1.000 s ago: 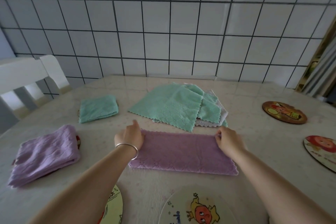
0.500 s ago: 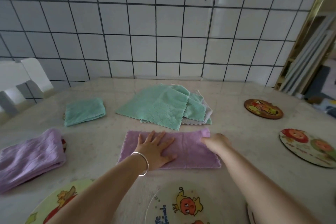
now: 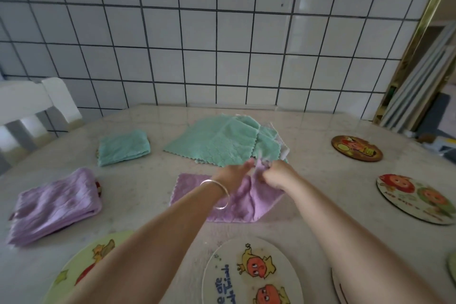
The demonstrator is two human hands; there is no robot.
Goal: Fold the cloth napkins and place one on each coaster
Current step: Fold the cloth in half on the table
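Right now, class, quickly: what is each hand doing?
Left hand: pinches the raised right end of the purple napkin.
Right hand: fingers curled, gripping the same end of the napkin.

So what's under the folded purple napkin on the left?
A red-and-dark edge peeks out at the right side of the folded purple napkin, probably a coaster. The rest is covered, so its design cannot be seen.
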